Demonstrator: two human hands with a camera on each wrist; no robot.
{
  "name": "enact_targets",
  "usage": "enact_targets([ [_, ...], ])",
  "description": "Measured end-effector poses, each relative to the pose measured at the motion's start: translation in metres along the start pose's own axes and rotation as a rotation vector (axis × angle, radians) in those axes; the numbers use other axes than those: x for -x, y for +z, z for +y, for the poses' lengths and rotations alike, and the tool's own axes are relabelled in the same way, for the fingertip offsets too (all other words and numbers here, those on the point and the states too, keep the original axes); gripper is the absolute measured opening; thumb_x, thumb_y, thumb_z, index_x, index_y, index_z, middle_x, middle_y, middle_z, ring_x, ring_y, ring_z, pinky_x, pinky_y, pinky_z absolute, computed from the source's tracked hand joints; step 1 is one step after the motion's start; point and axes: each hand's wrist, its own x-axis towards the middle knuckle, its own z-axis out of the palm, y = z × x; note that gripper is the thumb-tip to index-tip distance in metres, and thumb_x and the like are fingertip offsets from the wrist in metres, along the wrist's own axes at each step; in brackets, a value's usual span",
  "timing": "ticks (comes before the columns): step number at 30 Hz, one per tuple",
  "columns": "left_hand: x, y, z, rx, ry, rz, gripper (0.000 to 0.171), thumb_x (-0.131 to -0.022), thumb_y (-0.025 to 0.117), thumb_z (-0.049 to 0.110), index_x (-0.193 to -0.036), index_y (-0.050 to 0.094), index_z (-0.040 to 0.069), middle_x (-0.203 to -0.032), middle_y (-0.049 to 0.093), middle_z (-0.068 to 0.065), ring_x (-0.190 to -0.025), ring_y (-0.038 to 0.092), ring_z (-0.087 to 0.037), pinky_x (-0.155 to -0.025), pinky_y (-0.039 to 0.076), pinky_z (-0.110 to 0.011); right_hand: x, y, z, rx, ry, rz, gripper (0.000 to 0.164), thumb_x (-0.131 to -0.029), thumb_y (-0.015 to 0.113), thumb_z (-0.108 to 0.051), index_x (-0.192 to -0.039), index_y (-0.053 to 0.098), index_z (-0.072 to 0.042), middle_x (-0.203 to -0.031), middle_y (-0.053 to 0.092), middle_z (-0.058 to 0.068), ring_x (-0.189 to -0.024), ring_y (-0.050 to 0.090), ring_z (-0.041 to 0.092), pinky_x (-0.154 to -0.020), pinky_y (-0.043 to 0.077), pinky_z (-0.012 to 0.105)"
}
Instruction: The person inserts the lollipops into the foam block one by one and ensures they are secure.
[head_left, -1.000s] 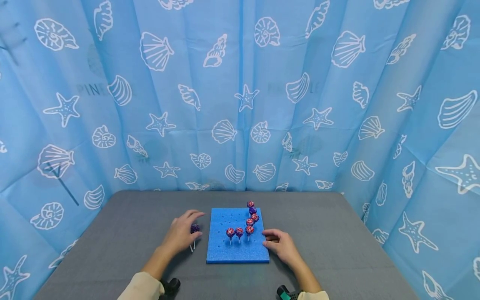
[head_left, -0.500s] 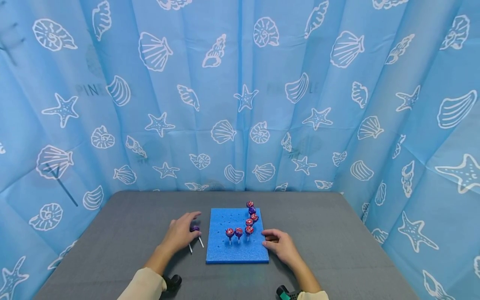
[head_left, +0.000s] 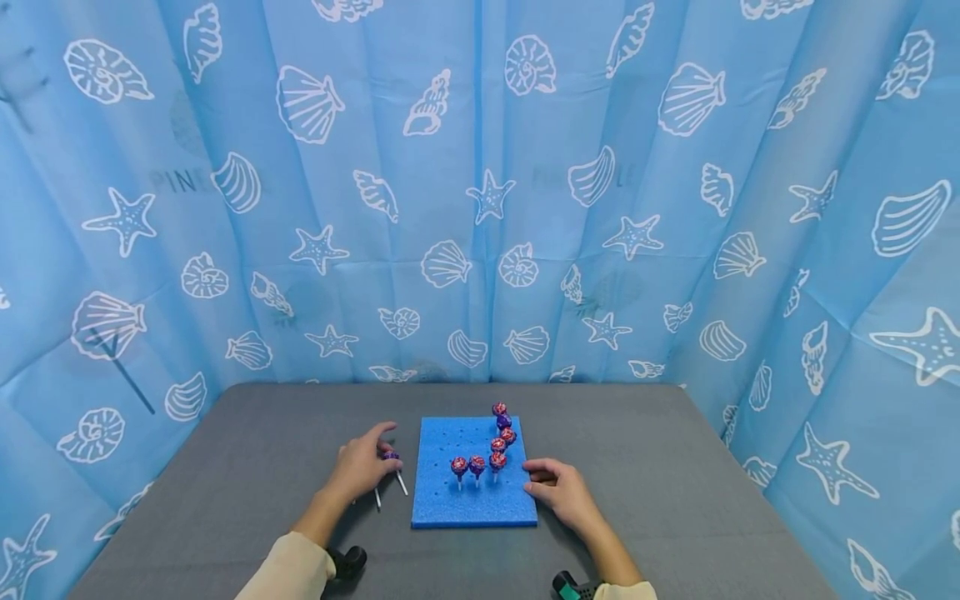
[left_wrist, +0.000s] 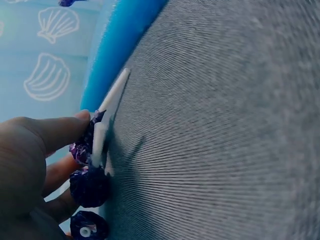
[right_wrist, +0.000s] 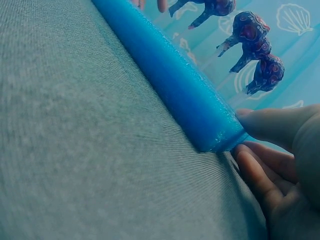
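Note:
My left hand (head_left: 360, 462) is low over the table, left of the blue foam board (head_left: 450, 510). Its thumb and fingers pinch the wrapped head of a purple lollipop (left_wrist: 84, 148), whose white stick points toward the board. Close by lie a second dark purple lollipop (left_wrist: 90, 187) and a third lollipop (left_wrist: 89, 225), seen stick end on. At the board's right edge, my right hand (head_left: 558, 492) grips the foam, thumb at the upper edge and fingers against the side. Several red and purple lollipops (head_left: 498, 461) stand upright in the board, sticks down.
Small holes dot the foam board's top. Grey cloth covers the table (head_left: 645, 467), and a blue curtain (head_left: 480, 208) with white shell prints hangs behind it and along the sides. Black wrist devices (head_left: 348, 563) are worn near both cuffs.
The fingers of my left hand have closed in on the purple lollipop, and its stick has swung out to the right toward the board. My right hand and the board have stayed put.

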Motion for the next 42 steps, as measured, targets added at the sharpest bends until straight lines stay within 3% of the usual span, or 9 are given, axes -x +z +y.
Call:
enact_targets([
  [5, -0.002, -0.001, 0.000, 0.062, -0.011, 0.020, 0.059, -0.079, 0.081, 0.014, -0.133, 0.056, 0.010, -0.093, 0.067, 0.007, -0.095, 0.064, -0.023, -0.090, 0.037, -0.053, 0.001, 0.000, -0.001, 0.001, 0.011, -0.001, 0.026, -0.089, 0.071, -0.009, -0.114, 0.067, -0.003, -0.108, 0.067, 0.008, -0.097, 0.062, 0.023, -0.082, 0.054, 0.036],
  [13, -0.004, -0.004, 0.008, 0.100, 0.011, 0.075, 0.044, -0.082, 0.079, 0.015, -0.124, 0.064, 0.012, -0.098, 0.069, 0.005, -0.084, 0.066, -0.015, -0.070, 0.052, -0.039, 0.001, 0.001, -0.001, 0.003, 0.008, 0.001, 0.026, -0.089, 0.071, -0.009, -0.114, 0.067, -0.003, -0.109, 0.066, 0.009, -0.097, 0.062, 0.024, -0.083, 0.054, 0.037],
  [17, -0.007, -0.005, 0.013, 0.103, 0.021, 0.115, 0.042, -0.083, 0.079, 0.016, -0.122, 0.065, 0.014, -0.098, 0.069, 0.006, -0.083, 0.063, -0.012, -0.069, 0.050, -0.035, 0.001, 0.001, 0.000, 0.003, 0.012, 0.003, 0.026, -0.089, 0.071, -0.009, -0.114, 0.067, -0.003, -0.109, 0.066, 0.009, -0.097, 0.062, 0.023, -0.083, 0.054, 0.037],
  [27, -0.008, -0.008, 0.031, 0.233, 0.070, 0.191, 0.037, -0.083, 0.077, 0.009, -0.118, 0.066, 0.014, -0.099, 0.067, 0.001, -0.085, 0.060, -0.017, -0.065, 0.051, -0.030, 0.001, 0.000, -0.001, 0.005, 0.014, -0.001, 0.026, -0.089, 0.071, -0.009, -0.114, 0.067, -0.003, -0.109, 0.067, 0.009, -0.096, 0.062, 0.023, -0.083, 0.054, 0.039],
  [42, -0.001, 0.002, 0.058, 0.248, 0.169, 0.201, 0.034, -0.084, 0.077, 0.009, -0.117, 0.066, 0.014, -0.098, 0.066, 0.002, -0.085, 0.061, -0.016, -0.066, 0.052, -0.029, 0.001, 0.000, -0.001, 0.011, 0.008, 0.003, 0.026, -0.089, 0.071, -0.009, -0.114, 0.067, -0.003, -0.108, 0.067, 0.008, -0.096, 0.062, 0.022, -0.083, 0.054, 0.037],
])
